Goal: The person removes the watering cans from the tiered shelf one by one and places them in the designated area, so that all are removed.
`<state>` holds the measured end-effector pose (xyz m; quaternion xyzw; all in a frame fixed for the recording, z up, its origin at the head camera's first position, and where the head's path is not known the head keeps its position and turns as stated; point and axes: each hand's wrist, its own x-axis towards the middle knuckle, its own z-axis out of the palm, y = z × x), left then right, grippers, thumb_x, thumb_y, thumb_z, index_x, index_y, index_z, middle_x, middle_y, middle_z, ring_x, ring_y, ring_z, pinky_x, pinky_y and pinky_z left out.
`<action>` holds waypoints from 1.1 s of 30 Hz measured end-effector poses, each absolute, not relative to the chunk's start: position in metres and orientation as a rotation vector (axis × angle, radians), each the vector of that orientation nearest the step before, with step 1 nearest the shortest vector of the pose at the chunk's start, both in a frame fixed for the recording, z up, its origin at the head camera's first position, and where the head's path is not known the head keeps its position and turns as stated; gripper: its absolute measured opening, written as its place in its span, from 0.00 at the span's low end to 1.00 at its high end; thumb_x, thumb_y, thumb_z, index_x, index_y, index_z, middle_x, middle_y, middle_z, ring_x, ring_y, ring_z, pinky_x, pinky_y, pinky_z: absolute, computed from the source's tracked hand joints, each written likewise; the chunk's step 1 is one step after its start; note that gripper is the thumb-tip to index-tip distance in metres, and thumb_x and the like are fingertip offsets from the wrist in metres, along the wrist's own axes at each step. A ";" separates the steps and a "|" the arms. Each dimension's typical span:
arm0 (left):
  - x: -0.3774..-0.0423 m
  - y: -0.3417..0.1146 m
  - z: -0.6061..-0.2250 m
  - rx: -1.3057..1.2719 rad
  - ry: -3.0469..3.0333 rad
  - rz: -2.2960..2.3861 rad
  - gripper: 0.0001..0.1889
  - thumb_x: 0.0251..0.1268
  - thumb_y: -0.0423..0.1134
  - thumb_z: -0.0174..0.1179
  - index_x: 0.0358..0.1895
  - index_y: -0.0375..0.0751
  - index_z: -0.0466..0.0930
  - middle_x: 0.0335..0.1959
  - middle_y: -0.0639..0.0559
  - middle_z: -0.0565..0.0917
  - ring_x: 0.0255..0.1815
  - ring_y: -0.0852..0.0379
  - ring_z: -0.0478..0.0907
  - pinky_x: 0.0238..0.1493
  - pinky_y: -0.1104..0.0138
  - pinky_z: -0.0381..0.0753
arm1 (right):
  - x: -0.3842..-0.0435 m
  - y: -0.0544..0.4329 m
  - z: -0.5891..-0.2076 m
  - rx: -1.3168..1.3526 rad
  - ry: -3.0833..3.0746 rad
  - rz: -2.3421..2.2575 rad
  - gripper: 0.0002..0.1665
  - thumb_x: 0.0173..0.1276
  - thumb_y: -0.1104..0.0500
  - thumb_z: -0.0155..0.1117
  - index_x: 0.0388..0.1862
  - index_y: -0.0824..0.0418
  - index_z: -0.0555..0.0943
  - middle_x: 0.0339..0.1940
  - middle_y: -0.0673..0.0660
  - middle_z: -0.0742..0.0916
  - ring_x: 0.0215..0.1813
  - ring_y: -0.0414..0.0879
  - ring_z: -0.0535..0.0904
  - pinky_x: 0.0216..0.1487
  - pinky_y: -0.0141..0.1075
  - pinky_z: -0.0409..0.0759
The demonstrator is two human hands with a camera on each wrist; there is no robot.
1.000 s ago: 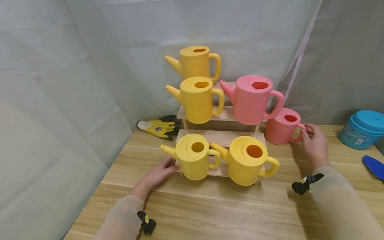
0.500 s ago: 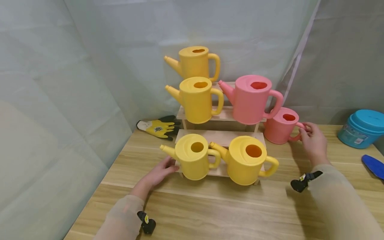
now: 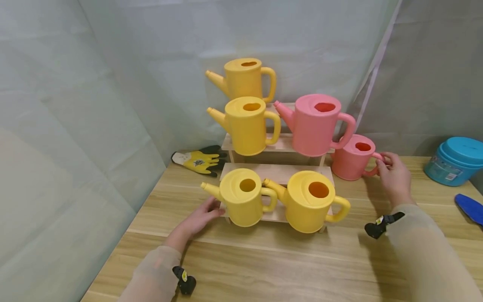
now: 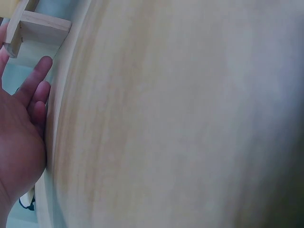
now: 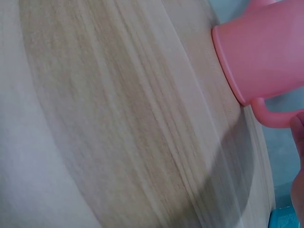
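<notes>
My right hand (image 3: 395, 178) pinches the handle of a pink watering can (image 3: 349, 163), which stands upright on the table behind the right side of a tiered wooden shelf (image 3: 277, 170). The right wrist view shows the pink can's base at the tabletop and a thumb on its handle. My left hand (image 3: 198, 218) lies at the shelf's front left corner; in the left wrist view its fingers (image 4: 35, 83) reach out loosely beside the wood. On the lowest tier stand two yellow watering cans (image 3: 241, 203). A yellow can (image 3: 247, 132) and a larger-looking pink can (image 3: 315, 130) share the middle tier.
One more yellow watering can (image 3: 244, 82) stands on the top tier. A yellow and black work glove (image 3: 198, 162) lies left of the shelf. At the right are a blue lidded tub (image 3: 453, 163) and a blue flat tool (image 3: 469, 209). Grey cloth (image 3: 181, 84) hangs behind.
My right wrist has shifted very slightly forward, its hand still on the pink can's handle. The left hand and the shelf look the same.
</notes>
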<state>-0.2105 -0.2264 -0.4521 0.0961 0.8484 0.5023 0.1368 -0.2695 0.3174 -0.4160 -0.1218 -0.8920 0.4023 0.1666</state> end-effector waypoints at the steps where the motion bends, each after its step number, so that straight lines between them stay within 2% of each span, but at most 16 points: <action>1: -0.211 -0.226 -0.452 0.280 2.461 1.451 0.32 0.64 0.50 0.58 0.70 0.56 0.58 0.66 0.40 0.66 0.66 0.42 0.62 0.65 0.44 0.56 | -0.269 0.318 -0.415 -0.340 -2.540 1.145 0.28 0.75 0.52 0.44 0.68 0.65 0.63 0.58 0.72 0.74 0.50 0.64 0.77 0.52 0.54 0.74; 8: -0.209 -0.226 -0.451 0.261 2.482 1.424 0.34 0.62 0.54 0.58 0.70 0.59 0.57 0.66 0.40 0.66 0.66 0.42 0.62 0.65 0.44 0.56 | -0.270 0.323 -0.413 -0.288 -2.567 1.159 0.29 0.74 0.50 0.46 0.68 0.65 0.61 0.57 0.72 0.75 0.48 0.64 0.78 0.49 0.52 0.76; 10: -0.209 -0.226 -0.451 0.266 2.483 1.424 0.34 0.63 0.54 0.58 0.70 0.58 0.57 0.66 0.40 0.66 0.66 0.42 0.62 0.65 0.44 0.56 | -0.271 0.326 -0.412 -0.323 -2.574 1.176 0.32 0.73 0.46 0.47 0.69 0.62 0.60 0.58 0.71 0.74 0.44 0.58 0.80 0.45 0.48 0.80; 12: -0.209 -0.226 -0.451 0.275 2.487 1.421 0.33 0.63 0.54 0.58 0.70 0.58 0.58 0.66 0.40 0.66 0.66 0.42 0.62 0.64 0.44 0.57 | -0.270 0.328 -0.408 -0.321 -2.573 1.210 0.36 0.71 0.43 0.48 0.71 0.60 0.58 0.60 0.72 0.72 0.44 0.58 0.80 0.43 0.49 0.80; 15: -0.209 -0.226 -0.451 0.288 2.489 1.428 0.32 0.63 0.53 0.58 0.70 0.58 0.59 0.64 0.40 0.68 0.65 0.43 0.63 0.64 0.45 0.58 | -0.268 0.332 -0.399 -0.308 -2.580 1.193 0.38 0.71 0.41 0.48 0.72 0.59 0.56 0.62 0.71 0.71 0.44 0.59 0.79 0.38 0.44 0.81; 17: -0.209 -0.226 -0.451 0.294 2.490 1.429 0.32 0.63 0.53 0.58 0.70 0.58 0.59 0.63 0.41 0.69 0.64 0.43 0.64 0.64 0.45 0.58 | -0.266 0.333 -0.391 -0.262 -2.584 1.152 0.38 0.71 0.43 0.48 0.72 0.61 0.55 0.62 0.73 0.71 0.48 0.66 0.76 0.41 0.47 0.81; 23: -0.209 -0.225 -0.451 0.292 2.491 1.432 0.33 0.62 0.53 0.58 0.70 0.57 0.58 0.64 0.40 0.68 0.64 0.42 0.63 0.63 0.44 0.58 | -0.261 0.333 -0.364 -0.271 -2.589 1.111 0.39 0.71 0.42 0.47 0.74 0.57 0.53 0.64 0.71 0.70 0.56 0.67 0.73 0.52 0.58 0.73; 29: -0.209 -0.225 -0.451 0.285 2.493 1.423 0.33 0.62 0.53 0.58 0.70 0.58 0.58 0.63 0.41 0.69 0.64 0.43 0.64 0.64 0.44 0.58 | -0.261 0.331 -0.337 -0.270 -2.589 1.127 0.39 0.70 0.38 0.45 0.75 0.47 0.50 0.67 0.67 0.67 0.59 0.65 0.70 0.54 0.58 0.71; 33: -0.202 -0.221 -0.435 0.308 2.459 1.438 0.32 0.65 0.49 0.57 0.71 0.52 0.58 0.64 0.38 0.68 0.65 0.41 0.63 0.64 0.44 0.57 | -0.263 0.327 -0.315 -0.237 -2.590 1.105 0.38 0.69 0.37 0.45 0.75 0.40 0.49 0.68 0.64 0.67 0.58 0.62 0.71 0.56 0.55 0.72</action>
